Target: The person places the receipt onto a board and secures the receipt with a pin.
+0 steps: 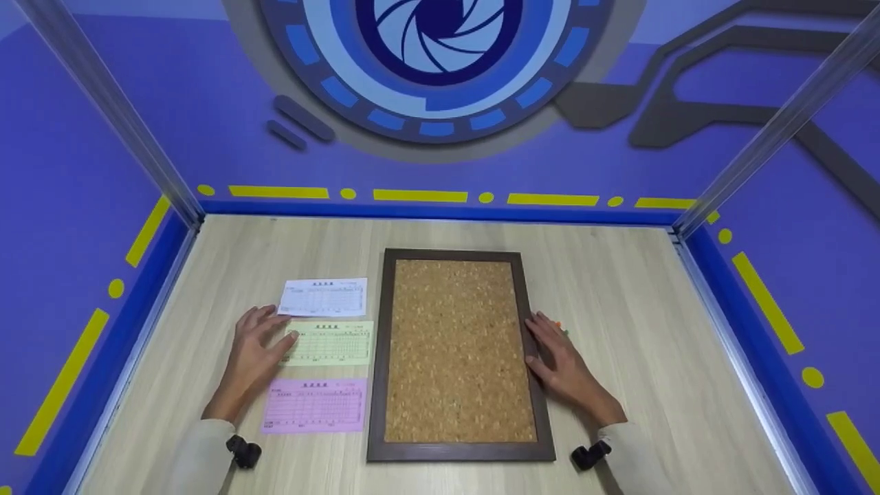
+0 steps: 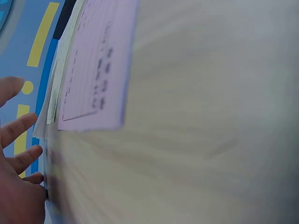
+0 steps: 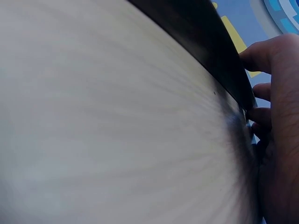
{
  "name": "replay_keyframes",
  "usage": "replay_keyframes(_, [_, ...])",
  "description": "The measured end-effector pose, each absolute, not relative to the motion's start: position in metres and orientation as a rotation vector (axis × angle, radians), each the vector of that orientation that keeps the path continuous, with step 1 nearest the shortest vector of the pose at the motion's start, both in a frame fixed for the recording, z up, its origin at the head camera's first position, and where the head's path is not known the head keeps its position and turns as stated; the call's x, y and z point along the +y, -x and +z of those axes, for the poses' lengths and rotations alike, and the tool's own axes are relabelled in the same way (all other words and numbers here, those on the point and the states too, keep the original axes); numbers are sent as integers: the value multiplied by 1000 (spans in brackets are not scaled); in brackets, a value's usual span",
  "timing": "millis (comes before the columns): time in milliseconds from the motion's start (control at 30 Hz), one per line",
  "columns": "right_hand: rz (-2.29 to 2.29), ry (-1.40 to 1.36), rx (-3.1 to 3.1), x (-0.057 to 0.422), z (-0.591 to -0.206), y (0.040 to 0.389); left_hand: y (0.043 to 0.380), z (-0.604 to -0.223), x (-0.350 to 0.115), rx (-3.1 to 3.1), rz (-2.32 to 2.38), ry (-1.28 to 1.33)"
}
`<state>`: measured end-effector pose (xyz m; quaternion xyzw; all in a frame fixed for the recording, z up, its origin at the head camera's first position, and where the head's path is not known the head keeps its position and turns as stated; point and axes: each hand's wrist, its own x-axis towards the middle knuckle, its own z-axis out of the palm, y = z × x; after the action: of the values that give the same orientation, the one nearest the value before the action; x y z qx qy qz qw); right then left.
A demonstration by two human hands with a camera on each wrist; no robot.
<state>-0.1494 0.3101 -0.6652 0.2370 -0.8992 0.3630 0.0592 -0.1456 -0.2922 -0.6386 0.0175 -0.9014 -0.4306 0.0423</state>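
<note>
A cork board [image 1: 460,350] in a dark brown frame lies upright-oriented at the middle of the table. My right hand [image 1: 569,366] rests at its right side, fingertips touching the frame edge; in the right wrist view the fingers meet the dark frame side [image 3: 201,46]. Left of the board three printed slips form a column: white [image 1: 324,297] at the top, green [image 1: 333,345] in the middle, pink [image 1: 316,407] nearest me. My left hand [image 1: 256,349] is at the left ends of the white and green slips, fingers spread and loosely bent, thumb over the green one's edge.
Small orange and green bits [image 1: 561,327] peek out behind my right hand, mostly hidden by it. The wooden table [image 1: 619,275] is bounded by blue-purple panels [image 1: 426,175] at the back and both sides, with metal posts [image 1: 777,130] at the corners.
</note>
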Motion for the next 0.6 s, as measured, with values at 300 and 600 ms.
replay_keyframes(300, [1102,-657,-2776,308,-664,147,146,-646,-298,-2757,-1242,27])
replay_keyframes(600, [1084,-657,-2760,308,-665,148,147,-651,-299,-2750,-1213,6])
